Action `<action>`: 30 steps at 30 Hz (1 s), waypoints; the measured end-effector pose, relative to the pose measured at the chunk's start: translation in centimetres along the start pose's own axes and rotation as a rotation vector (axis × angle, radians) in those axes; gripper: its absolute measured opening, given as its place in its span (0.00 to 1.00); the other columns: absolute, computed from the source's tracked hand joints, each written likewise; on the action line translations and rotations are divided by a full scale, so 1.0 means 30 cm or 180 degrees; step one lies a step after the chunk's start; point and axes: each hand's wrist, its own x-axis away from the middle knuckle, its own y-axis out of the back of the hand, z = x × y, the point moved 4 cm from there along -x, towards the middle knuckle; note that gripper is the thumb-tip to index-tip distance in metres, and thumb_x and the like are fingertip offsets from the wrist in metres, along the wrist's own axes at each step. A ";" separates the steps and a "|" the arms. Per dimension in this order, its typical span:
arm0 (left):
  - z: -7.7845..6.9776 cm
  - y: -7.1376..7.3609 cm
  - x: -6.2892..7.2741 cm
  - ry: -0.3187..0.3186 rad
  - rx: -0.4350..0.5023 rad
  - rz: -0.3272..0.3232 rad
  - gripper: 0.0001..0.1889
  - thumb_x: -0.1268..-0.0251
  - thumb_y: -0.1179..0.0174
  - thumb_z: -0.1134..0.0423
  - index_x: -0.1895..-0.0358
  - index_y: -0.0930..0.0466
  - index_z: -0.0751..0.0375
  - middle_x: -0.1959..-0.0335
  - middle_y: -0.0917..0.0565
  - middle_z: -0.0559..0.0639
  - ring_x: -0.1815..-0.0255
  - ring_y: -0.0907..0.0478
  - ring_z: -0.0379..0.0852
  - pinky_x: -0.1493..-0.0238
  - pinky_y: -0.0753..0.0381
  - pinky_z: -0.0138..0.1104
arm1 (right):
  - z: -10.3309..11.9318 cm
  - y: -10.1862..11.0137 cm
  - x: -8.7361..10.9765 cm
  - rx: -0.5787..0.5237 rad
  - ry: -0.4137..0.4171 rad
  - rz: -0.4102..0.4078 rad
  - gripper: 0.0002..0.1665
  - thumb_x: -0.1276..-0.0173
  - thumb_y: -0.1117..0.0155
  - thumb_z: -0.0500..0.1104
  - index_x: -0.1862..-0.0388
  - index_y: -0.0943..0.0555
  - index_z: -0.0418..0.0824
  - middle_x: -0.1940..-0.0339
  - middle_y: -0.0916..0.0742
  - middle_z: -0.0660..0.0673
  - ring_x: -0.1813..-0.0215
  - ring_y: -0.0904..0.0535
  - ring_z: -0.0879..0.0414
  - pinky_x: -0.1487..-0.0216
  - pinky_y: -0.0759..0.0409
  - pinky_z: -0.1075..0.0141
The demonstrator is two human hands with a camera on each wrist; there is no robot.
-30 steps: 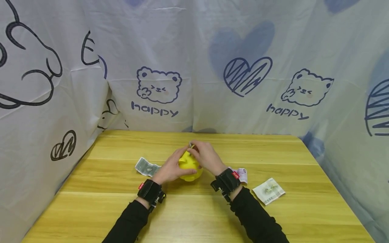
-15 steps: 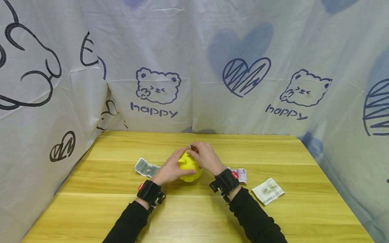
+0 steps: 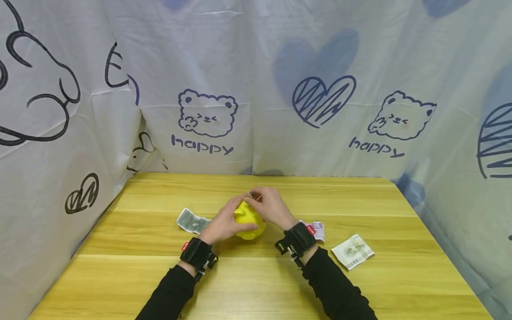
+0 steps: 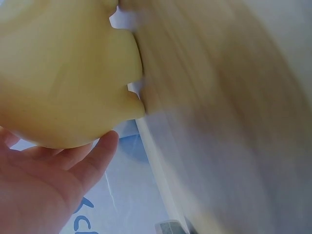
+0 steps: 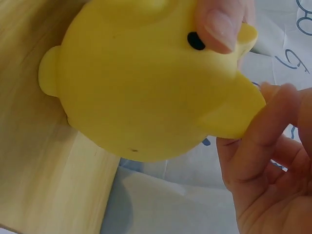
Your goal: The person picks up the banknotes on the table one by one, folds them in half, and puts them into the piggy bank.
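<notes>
A yellow piggy bank with a black eye and pointed ear stands on the table; it fills much of both wrist views. My left hand holds its side, thumb in front and fingers round the far side. At the bank's top, my right hand has its fingers curled and pinches a small silvery piece, too small to name. In the right wrist view, the right fingers are beside the ear. The bank's top opening is hidden by the fingers.
On the wooden table lie a grey-green banknote left of the bank, a purple banknote partly behind the right wrist, and a pale banknote further right. A printed cloth encloses the back and sides.
My right fingertips and the silvery piece have come down slightly toward the bank's top. The left hand, piggy bank and banknotes stay put.
</notes>
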 end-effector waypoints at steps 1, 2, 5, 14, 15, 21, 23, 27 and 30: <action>0.000 0.000 0.001 0.0006 0.0001 -0.0003 0.50 0.51 0.28 0.38 0.24 0.44 0.38 0.35 0.31 0.49 0.51 0.26 0.46 0.55 0.21 0.38 | -0.001 0.000 0.000 -0.0038 -0.0038 0.0006 0.15 0.27 0.40 0.49 0.51 0.16 0.40 0.65 0.13 0.45 0.78 0.20 0.57 0.84 0.23 0.67; 0.000 0.000 0.002 0.0018 -0.0001 -0.0010 0.50 0.52 0.28 0.38 0.25 0.44 0.38 0.35 0.31 0.49 0.51 0.25 0.46 0.54 0.21 0.38 | -0.003 0.000 0.001 -0.0082 -0.0086 0.0015 0.17 0.26 0.41 0.51 0.51 0.16 0.41 0.65 0.13 0.46 0.79 0.21 0.56 0.84 0.23 0.66; 0.003 0.000 0.003 0.0039 -0.0007 -0.0013 0.50 0.52 0.28 0.37 0.24 0.45 0.36 0.34 0.31 0.49 0.50 0.26 0.46 0.53 0.21 0.39 | -0.013 -0.001 0.002 -0.0255 -0.0219 0.0055 0.20 0.24 0.46 0.55 0.48 0.16 0.43 0.68 0.15 0.46 0.84 0.24 0.54 0.85 0.23 0.64; 0.002 -0.001 0.001 0.0042 0.0006 -0.0003 0.51 0.51 0.28 0.38 0.23 0.48 0.34 0.36 0.31 0.50 0.52 0.26 0.46 0.56 0.21 0.37 | -0.020 0.001 -0.004 -0.0355 -0.0295 -0.0059 0.19 0.24 0.46 0.53 0.46 0.17 0.45 0.69 0.15 0.46 0.81 0.24 0.55 0.82 0.22 0.62; 0.001 -0.001 0.002 0.0049 0.0003 -0.0006 0.51 0.51 0.28 0.38 0.23 0.47 0.35 0.36 0.31 0.50 0.52 0.25 0.46 0.55 0.21 0.37 | -0.019 0.002 -0.005 -0.0337 -0.0271 -0.0093 0.18 0.24 0.45 0.53 0.47 0.17 0.44 0.69 0.15 0.47 0.79 0.23 0.56 0.80 0.21 0.63; 0.000 0.000 0.003 0.0100 -0.0058 -0.0011 0.52 0.52 0.29 0.36 0.23 0.47 0.37 0.31 0.33 0.49 0.49 0.26 0.46 0.52 0.21 0.39 | -0.025 -0.002 -0.013 -0.0390 -0.0140 -0.0140 0.17 0.26 0.43 0.53 0.52 0.15 0.45 0.70 0.14 0.49 0.71 0.22 0.58 0.72 0.24 0.68; -0.001 -0.001 0.003 0.0098 -0.0059 -0.0013 0.52 0.52 0.29 0.36 0.23 0.48 0.37 0.30 0.34 0.50 0.49 0.26 0.46 0.51 0.21 0.39 | -0.032 -0.003 -0.010 -0.0482 -0.0197 -0.0080 0.18 0.26 0.43 0.55 0.51 0.15 0.46 0.71 0.15 0.49 0.73 0.23 0.57 0.76 0.26 0.68; -0.001 0.000 0.003 0.0084 -0.0049 -0.0019 0.51 0.52 0.29 0.36 0.24 0.47 0.35 0.31 0.34 0.49 0.49 0.25 0.46 0.52 0.21 0.39 | -0.042 -0.001 -0.005 -0.0609 -0.0317 -0.0004 0.18 0.27 0.43 0.56 0.49 0.16 0.47 0.69 0.15 0.48 0.72 0.24 0.56 0.81 0.28 0.67; -0.001 -0.001 0.003 0.0078 -0.0044 -0.0015 0.50 0.52 0.28 0.36 0.25 0.45 0.33 0.33 0.32 0.49 0.50 0.25 0.46 0.54 0.21 0.38 | -0.045 0.001 -0.002 -0.0630 -0.0319 0.0005 0.17 0.27 0.41 0.54 0.50 0.15 0.47 0.69 0.15 0.47 0.69 0.23 0.56 0.80 0.27 0.67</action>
